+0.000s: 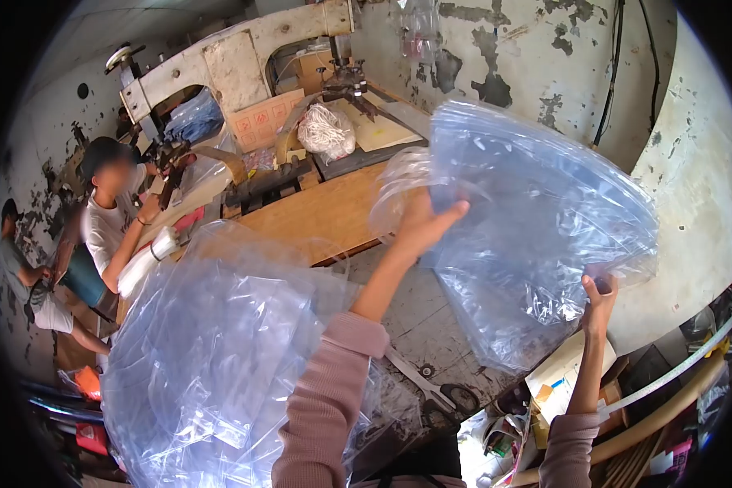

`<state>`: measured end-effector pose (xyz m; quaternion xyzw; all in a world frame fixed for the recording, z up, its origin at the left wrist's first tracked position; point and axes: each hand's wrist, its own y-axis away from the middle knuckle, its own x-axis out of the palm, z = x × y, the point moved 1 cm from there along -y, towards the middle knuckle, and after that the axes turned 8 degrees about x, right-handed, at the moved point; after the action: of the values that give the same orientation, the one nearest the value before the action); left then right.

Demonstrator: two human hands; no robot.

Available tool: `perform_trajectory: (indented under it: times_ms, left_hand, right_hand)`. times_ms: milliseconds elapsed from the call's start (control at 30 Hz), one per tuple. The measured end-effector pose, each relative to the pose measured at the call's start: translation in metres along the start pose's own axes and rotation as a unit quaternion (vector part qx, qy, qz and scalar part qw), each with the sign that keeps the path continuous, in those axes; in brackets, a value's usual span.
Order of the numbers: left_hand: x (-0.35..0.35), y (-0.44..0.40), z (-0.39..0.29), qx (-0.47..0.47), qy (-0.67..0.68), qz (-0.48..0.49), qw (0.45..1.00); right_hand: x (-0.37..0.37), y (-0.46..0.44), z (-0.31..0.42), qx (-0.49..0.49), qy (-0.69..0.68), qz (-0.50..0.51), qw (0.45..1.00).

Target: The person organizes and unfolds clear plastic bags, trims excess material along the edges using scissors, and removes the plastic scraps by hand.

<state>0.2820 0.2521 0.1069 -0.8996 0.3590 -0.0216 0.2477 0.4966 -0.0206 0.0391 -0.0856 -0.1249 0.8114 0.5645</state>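
Observation:
A thick stack of clear, bluish plastic sheets (529,203) is spread out in front of me, raised at the right of the worktable. My left hand (427,221) is at its left edge, thumb lying across the sheets and the fingers partly hidden by a loose clear flap. At the lower right corner my right hand (599,301) grips the stack's edge between thumb and curled fingers. A second heap of clear plastic sheets (220,358) lies to the left, beneath and beside my left forearm. Scissors (435,389) with dark handles rest on the worn tabletop (407,301) between my arms.
Behind stands a large off-white machine frame (228,69) with a wooden bed (313,211). A bundle of white string (326,130) sits on it. Two people (110,211) are at the left, one at the machine. Cluttered goods and a pale tube (675,374) are at the lower right.

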Motion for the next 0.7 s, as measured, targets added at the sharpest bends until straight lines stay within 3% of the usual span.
perform_trajectory:
  times_ms: [33, 133, 167, 233, 267, 333, 367, 467, 500, 533, 567, 633, 667, 700]
  left_hand:
    - [0.006, -0.001, 0.005, 0.084, -0.027, -0.035, 0.996]
    - [0.016, 0.002, 0.009, 0.125, -0.051, -0.055, 0.989]
    - [0.011, 0.002, 0.01, 0.123, -0.052, -0.056, 0.989]
    - [0.002, 0.005, -0.015, -0.011, -0.098, 0.09, 0.991]
    - [0.002, 0.004, -0.012, -0.015, -0.095, 0.091, 0.991]
    - [0.001, -0.003, -0.007, 0.03, -0.119, 0.003, 0.992]
    - [-0.001, -0.01, -0.005, 0.028, -0.119, 0.003, 0.992]
    - [-0.022, -0.042, -0.019, 0.192, -0.18, -0.109, 0.959]
    - [-0.035, -0.056, -0.033, 0.061, -0.253, -0.04, 0.965]
    - [-0.048, -0.064, -0.039, -0.072, -0.32, 0.027, 0.944]
    - [-0.06, -0.068, -0.039, -0.071, -0.322, 0.024, 0.944]
    - [-0.081, -0.074, -0.031, -0.214, -0.147, 0.09, 0.962]
    - [-0.086, -0.069, -0.023, -0.238, -0.135, 0.076, 0.959]
    - [-0.09, -0.06, -0.009, -0.261, -0.122, 0.064, 0.956]
  right_hand:
    - [0.0, 0.0, 0.003, 0.005, -0.006, 0.008, 1.0]
    - [0.0, -0.004, 0.005, 0.008, -0.034, 0.019, 0.999]
    - [-0.007, -0.008, -0.001, 0.023, -0.03, 0.019, 0.999]
    - [-0.011, -0.01, -0.006, 0.034, -0.035, 0.015, 0.999]
    - [-0.008, -0.01, -0.003, 0.037, -0.032, 0.015, 0.999]
    - [0.002, -0.016, 0.008, 0.006, -0.044, 0.001, 0.999]
    - [0.006, -0.025, 0.016, -0.002, -0.041, 0.022, 0.999]
    - [0.039, -0.061, 0.059, 0.002, 0.007, 0.086, 0.996]
    - [0.053, -0.076, 0.071, -0.009, 0.0, 0.118, 0.993]
    - [0.069, -0.088, 0.089, 0.042, 0.009, 0.167, 0.985]
    - [0.085, -0.093, 0.108, 0.111, 0.011, 0.2, 0.973]
    - [0.108, -0.125, 0.109, 0.202, 0.073, 0.275, 0.937]
    - [0.119, -0.141, 0.102, 0.241, 0.134, 0.314, 0.908]
    - [0.135, -0.154, 0.083, 0.225, 0.192, 0.341, 0.892]
